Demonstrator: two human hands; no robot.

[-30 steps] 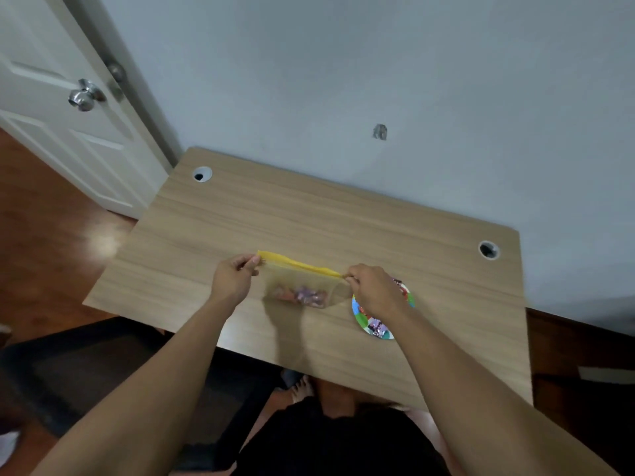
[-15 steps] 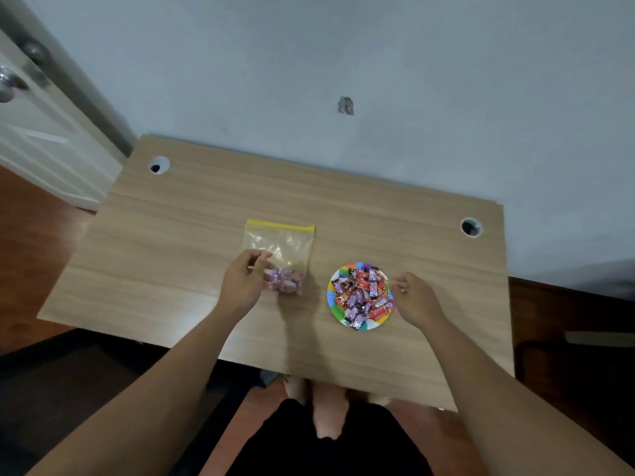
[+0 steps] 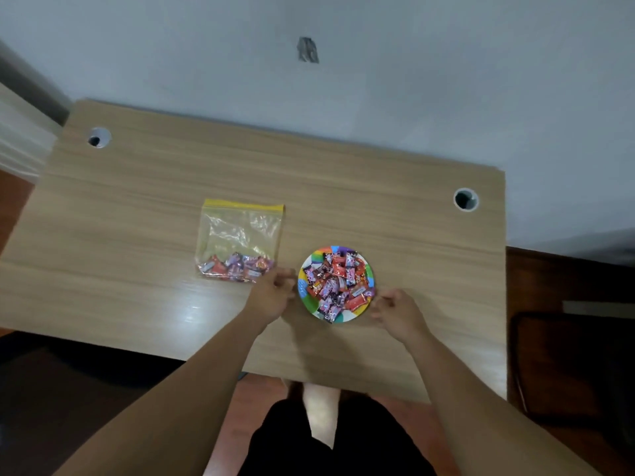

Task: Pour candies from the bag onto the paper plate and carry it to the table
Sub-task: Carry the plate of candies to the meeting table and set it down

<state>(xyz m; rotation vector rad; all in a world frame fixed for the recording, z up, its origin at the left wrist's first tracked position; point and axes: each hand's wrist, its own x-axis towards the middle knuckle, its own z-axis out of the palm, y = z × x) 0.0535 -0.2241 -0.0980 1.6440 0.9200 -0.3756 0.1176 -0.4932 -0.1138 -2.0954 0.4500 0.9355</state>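
Observation:
A small paper plate with a rainbow rim (image 3: 318, 258) lies on the wooden table (image 3: 137, 201), piled with wrapped candies (image 3: 338, 285). To its left a clear zip bag with a yellow strip (image 3: 240, 231) lies flat, with several candies left at its near end. My left hand (image 3: 269, 297) is at the plate's left edge, fingers loosely curled and holding nothing. My right hand (image 3: 398, 312) is at the plate's right edge, fingers also loosely curled beside the rim. The plate rests on the table.
The table has a round cable hole at the back left (image 3: 98, 137) and another at the back right (image 3: 465, 199). Behind the table rises a grey wall (image 3: 412, 80). A dark piece of furniture (image 3: 567, 365) stands on the floor to the right.
Both hands held the bag up by its yellow top, then laid it flat on the table. My left hand has left the bag and moved right to the plate; my right hand stays at the plate's right side.

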